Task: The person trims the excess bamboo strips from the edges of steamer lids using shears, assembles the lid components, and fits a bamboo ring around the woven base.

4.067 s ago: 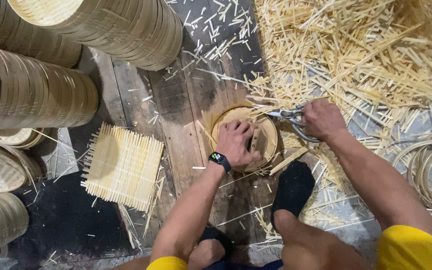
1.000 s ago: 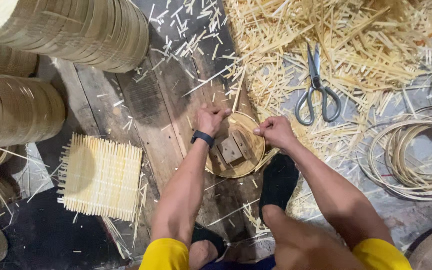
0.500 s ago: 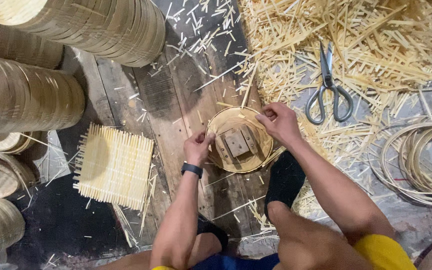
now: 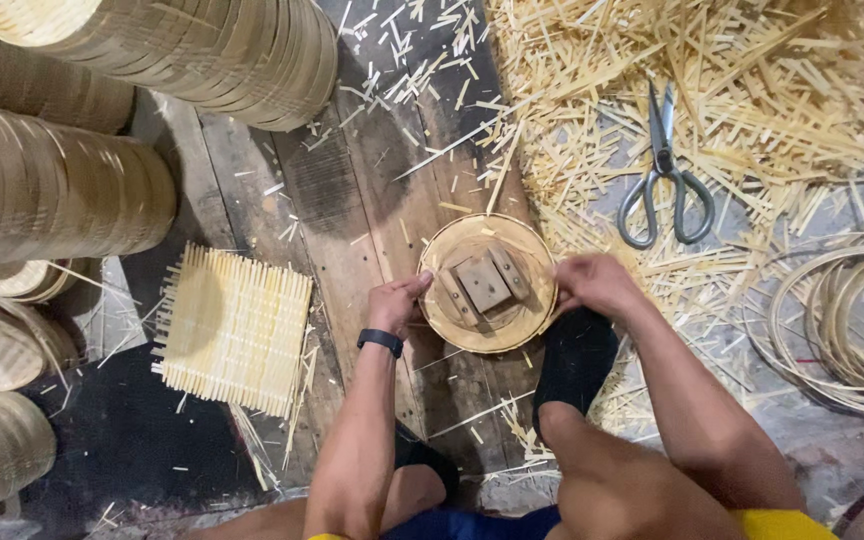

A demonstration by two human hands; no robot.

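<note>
Even overhead light, soft shadows (lower left dim), sharp focus

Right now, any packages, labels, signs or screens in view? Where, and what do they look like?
No packages, labels or signs.
Wristband: on the left wrist, dark band, possibly a small screen; its face does not show.

One round bamboo tray [image 4: 487, 285] is seen, with three wooden blocks [image 4: 483, 283] on it. One pair of scissors [image 4: 664, 175] is counted, one woven bamboo mat [image 4: 232, 330], two hands, one black wristband [image 4: 380, 341] and one black sock [image 4: 574, 362]. The stacked bamboo hoops [image 4: 62, 180] and loose bamboo strips [image 4: 712, 90] cannot be counted.
</note>
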